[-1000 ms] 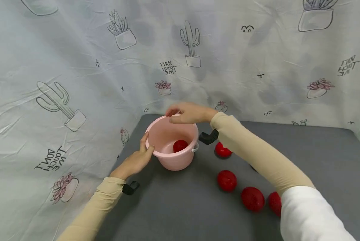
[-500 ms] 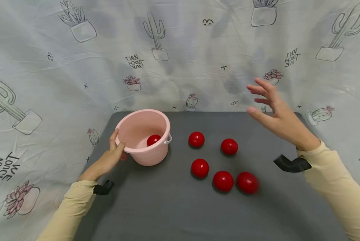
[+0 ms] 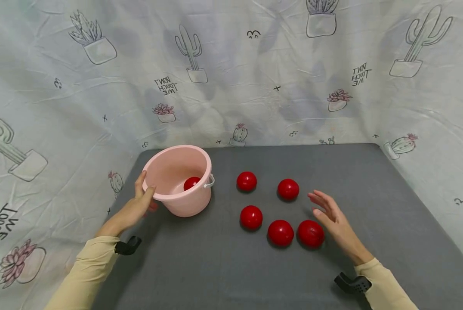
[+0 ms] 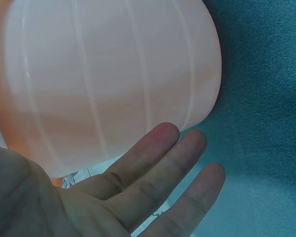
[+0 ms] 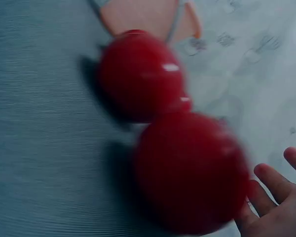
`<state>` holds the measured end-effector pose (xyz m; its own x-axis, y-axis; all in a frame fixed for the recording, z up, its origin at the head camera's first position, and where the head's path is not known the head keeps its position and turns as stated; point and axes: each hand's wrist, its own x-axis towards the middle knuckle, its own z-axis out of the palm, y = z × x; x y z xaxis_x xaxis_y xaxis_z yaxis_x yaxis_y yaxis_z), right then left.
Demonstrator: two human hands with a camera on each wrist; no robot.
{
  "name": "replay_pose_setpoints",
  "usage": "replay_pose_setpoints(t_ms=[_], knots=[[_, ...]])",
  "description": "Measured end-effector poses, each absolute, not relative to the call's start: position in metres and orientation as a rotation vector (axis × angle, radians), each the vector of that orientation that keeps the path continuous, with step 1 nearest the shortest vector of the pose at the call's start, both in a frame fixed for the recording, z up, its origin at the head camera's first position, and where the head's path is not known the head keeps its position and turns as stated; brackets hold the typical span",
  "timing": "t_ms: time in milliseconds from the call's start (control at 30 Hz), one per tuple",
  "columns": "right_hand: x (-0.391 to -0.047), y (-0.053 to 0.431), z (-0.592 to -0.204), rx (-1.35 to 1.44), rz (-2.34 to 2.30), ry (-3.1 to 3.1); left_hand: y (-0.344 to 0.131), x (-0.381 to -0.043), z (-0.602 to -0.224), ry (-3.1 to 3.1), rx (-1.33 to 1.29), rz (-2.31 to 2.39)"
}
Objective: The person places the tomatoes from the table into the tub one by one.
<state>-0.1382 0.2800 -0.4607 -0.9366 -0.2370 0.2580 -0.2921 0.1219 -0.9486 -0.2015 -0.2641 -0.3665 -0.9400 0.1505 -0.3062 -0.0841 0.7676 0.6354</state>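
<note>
A pink bucket [image 3: 189, 206] stands at the back left with one red ball [image 3: 191, 183], apple-like and glossy, inside. My left hand [image 3: 132, 210] holds its left rim between thumb and forefinger. In the left wrist view the other fingers [image 4: 158, 187] stretch out beside the bucket wall [image 4: 108, 74]. To the right of the nearest-right red ball [image 3: 310, 234], my right hand [image 3: 337, 226] hovers with fingers spread and nothing in it. That ball looms large in the right wrist view, blurred, with the hand's fingertips [image 5: 266, 173] close by its side.
Several more red balls lie on the grey table [image 3: 216, 275], among them a front one [image 3: 280, 233], a middle one [image 3: 251, 217] and two farther back [image 3: 246, 181]. A patterned white curtain [image 3: 223, 64] rises behind and along both sides. The bucket's white handle [image 3: 209, 181] hangs at its right.
My right hand has left the space over the bucket, swung far right, then come down beside the nearest-right ball. The left hand stays at the bucket rim. The head view has turned right.
</note>
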Motion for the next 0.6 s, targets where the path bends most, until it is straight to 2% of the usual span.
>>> replay_pose_setpoints(t_ms=[200, 433, 600], knots=[[-0.131, 0.279, -0.489, 0.492, 1.901, -2.452, -0.259, -0.207, -0.365, 2.620, 0.060, 0.982], [-0.124, 0.276, -0.494, 0.310, 1.828, -2.599, -0.257, -0.206, -0.362, 2.625, 0.070, 0.998], [-0.119, 0.275, -0.497, 0.278, 1.771, -2.680, -0.258, -0.199, -0.365, 2.605, 0.036, 0.982]])
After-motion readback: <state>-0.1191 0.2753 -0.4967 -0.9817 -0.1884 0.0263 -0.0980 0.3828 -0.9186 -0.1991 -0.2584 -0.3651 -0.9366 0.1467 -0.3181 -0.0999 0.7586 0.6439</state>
